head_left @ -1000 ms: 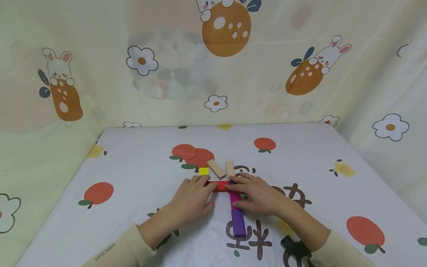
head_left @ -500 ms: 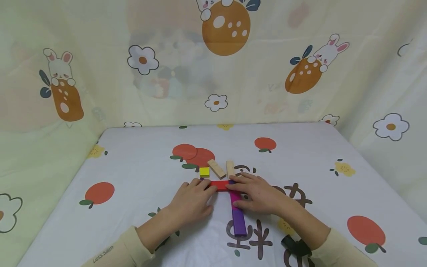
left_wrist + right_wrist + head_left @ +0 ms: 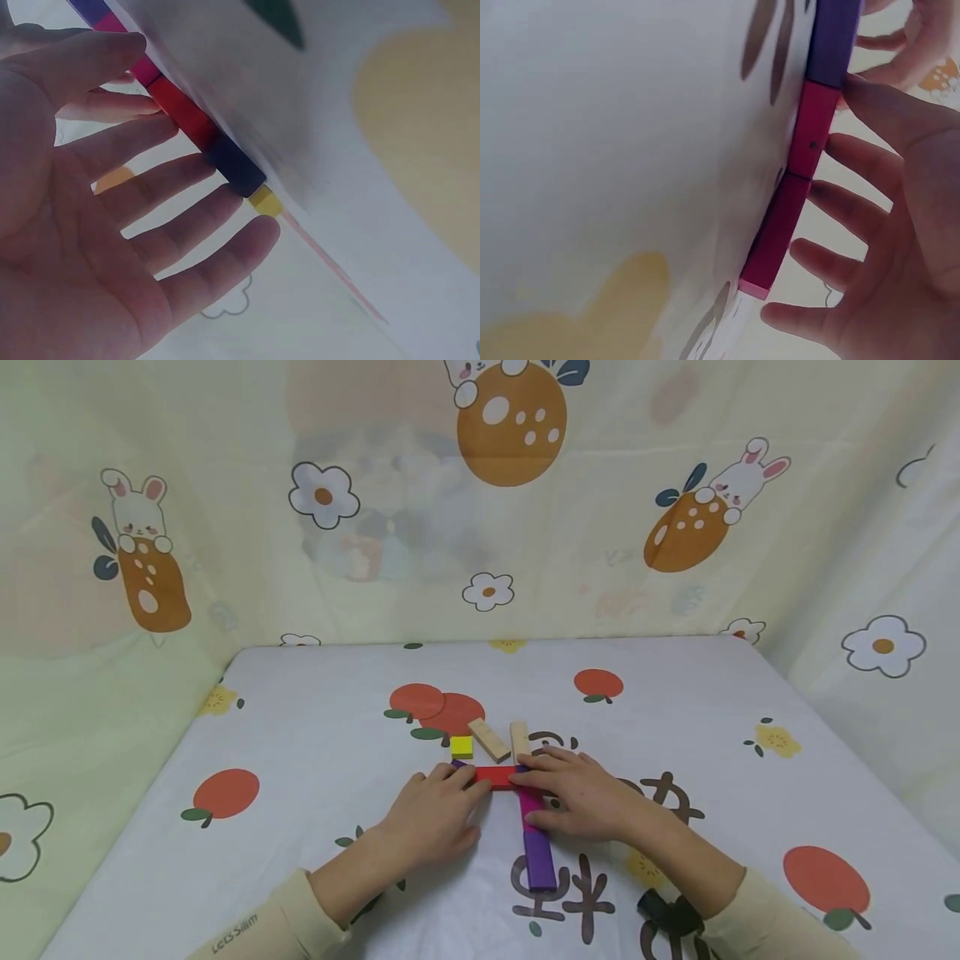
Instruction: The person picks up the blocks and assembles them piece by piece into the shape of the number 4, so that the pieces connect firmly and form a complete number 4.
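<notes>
Colored wooden blocks lie on the tablecloth. My left hand (image 3: pixel 431 814) rests with outstretched fingers at a red block (image 3: pixel 497 777) and a dark blue block (image 3: pixel 236 166), which it partly hides in the head view. My right hand (image 3: pixel 577 795) lies across the joint of the rows, fingers extended along a magenta block (image 3: pixel 776 236) and a pink block (image 3: pixel 812 129). From there a purple block (image 3: pixel 539 862) runs toward me. Behind the left hand sits a yellow block (image 3: pixel 462 747). Two plain wood blocks, one slanted (image 3: pixel 489 740) and one straighter (image 3: pixel 520 737), lie behind the red one.
A white tablecloth (image 3: pixel 315 718) printed with fruit, flowers and dark lettering covers the table. Patterned curtains (image 3: pixel 405 552) stand behind it and at both sides. A small black device (image 3: pixel 669 914) is at my right wrist.
My left hand has shifted slightly back, so more of the dark blue block's end shows beside the yellow block. The right hand and the other blocks stay about the same.
</notes>
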Demonstrator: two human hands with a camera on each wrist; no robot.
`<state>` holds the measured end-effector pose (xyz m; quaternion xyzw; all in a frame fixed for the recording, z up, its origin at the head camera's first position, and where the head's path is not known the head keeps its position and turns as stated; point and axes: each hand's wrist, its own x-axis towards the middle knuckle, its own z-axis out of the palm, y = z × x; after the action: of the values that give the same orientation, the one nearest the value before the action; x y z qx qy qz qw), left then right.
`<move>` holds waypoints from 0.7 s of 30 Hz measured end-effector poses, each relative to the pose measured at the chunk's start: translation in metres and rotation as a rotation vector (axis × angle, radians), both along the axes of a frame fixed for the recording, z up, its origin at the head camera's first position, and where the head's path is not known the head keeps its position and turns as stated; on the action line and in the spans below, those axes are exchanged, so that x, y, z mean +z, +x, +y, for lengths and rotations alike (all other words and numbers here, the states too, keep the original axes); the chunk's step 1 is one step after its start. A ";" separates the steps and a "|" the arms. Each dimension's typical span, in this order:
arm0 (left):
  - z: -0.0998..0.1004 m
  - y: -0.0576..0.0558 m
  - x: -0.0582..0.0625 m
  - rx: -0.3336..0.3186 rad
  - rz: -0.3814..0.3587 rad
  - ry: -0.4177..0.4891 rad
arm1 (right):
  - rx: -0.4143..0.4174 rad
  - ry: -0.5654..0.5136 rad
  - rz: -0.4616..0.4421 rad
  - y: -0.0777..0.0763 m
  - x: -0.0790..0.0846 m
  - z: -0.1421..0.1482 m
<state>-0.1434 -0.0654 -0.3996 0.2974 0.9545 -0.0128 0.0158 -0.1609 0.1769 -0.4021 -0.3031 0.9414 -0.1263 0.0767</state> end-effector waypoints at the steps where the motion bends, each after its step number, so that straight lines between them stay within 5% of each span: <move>1: 0.000 0.000 0.000 -0.001 0.000 -0.001 | 0.006 -0.002 0.007 0.000 0.001 0.000; 8: 0.001 0.001 0.001 -0.013 0.001 -0.013 | 0.050 -0.003 0.077 -0.002 0.005 -0.004; 21: -0.001 0.000 -0.002 -0.038 0.031 -0.010 | -0.022 -0.039 0.073 -0.029 0.014 -0.014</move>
<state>-0.1429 -0.0663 -0.4017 0.3151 0.9488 -0.0227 0.0023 -0.1894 0.1632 -0.3876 -0.2986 0.9442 -0.1345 0.0349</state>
